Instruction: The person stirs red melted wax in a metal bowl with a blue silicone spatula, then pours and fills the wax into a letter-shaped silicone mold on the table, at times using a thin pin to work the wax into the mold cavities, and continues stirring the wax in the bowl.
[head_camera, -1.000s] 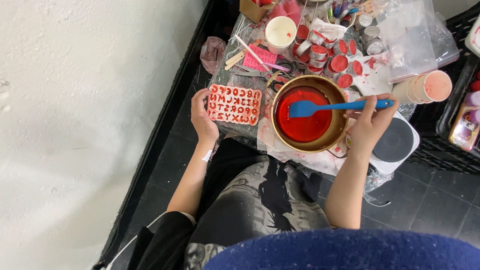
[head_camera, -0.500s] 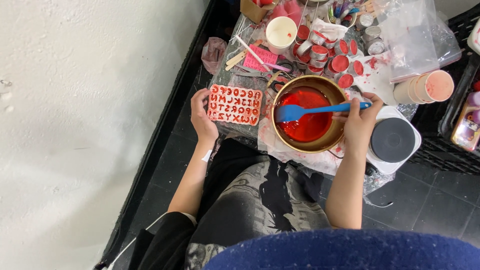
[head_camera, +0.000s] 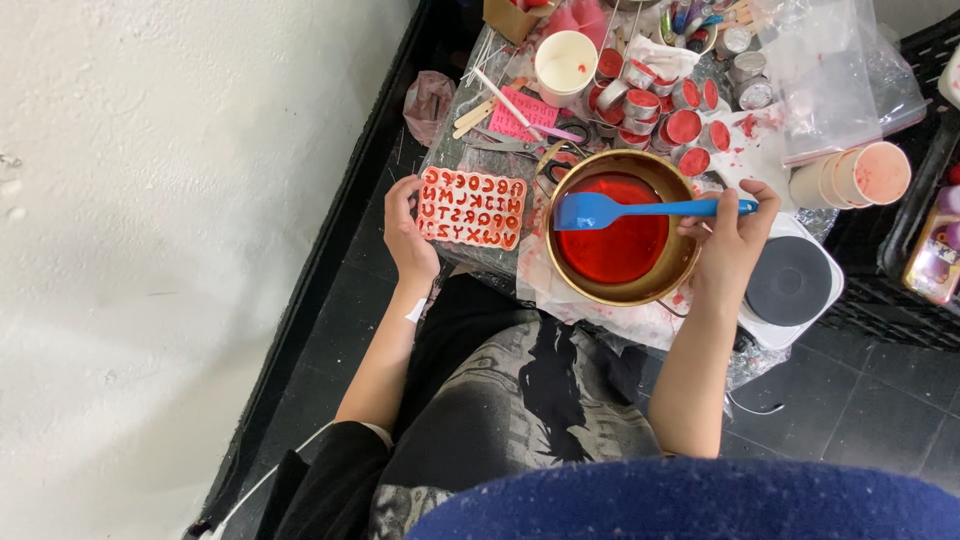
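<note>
Fabric in dark blue (head_camera: 690, 505) is filling the bottom edge, nearest the camera, and just beyond it the person's lap in black and grey printed clothing (head_camera: 520, 390) is showing between the two forearms. Further out, the left hand (head_camera: 408, 228) is resting at the near left corner of the worktable, its fingers curled against the left edge of a red letter mould (head_camera: 472, 207), which is lying flat just left of the pan. The right hand (head_camera: 732, 240) is closing around the end of the handle of a blue spatula (head_camera: 640, 209), gripping it at the pan's right rim. That spatula is lying nearly level across a brass-coloured pan (head_camera: 622, 290), its blade sitting over the left part of the red liquid (head_camera: 615, 245) that is filling the pan, so the blade is reaching well left of the gripping hand. Right of that hand, a small white hotplate with a dark round top (head_camera: 790, 282) is standing close by. Beyond the pan, small round tins with red filling (head_camera: 683, 127) are crowding together, with a white cup (head_camera: 566, 62) to their left and a pink card (head_camera: 520, 112) lying near it. Farther right, stacked paper cups (head_camera: 850, 178) are lying on their sides under a clear plastic bag (head_camera: 830, 70).
</note>
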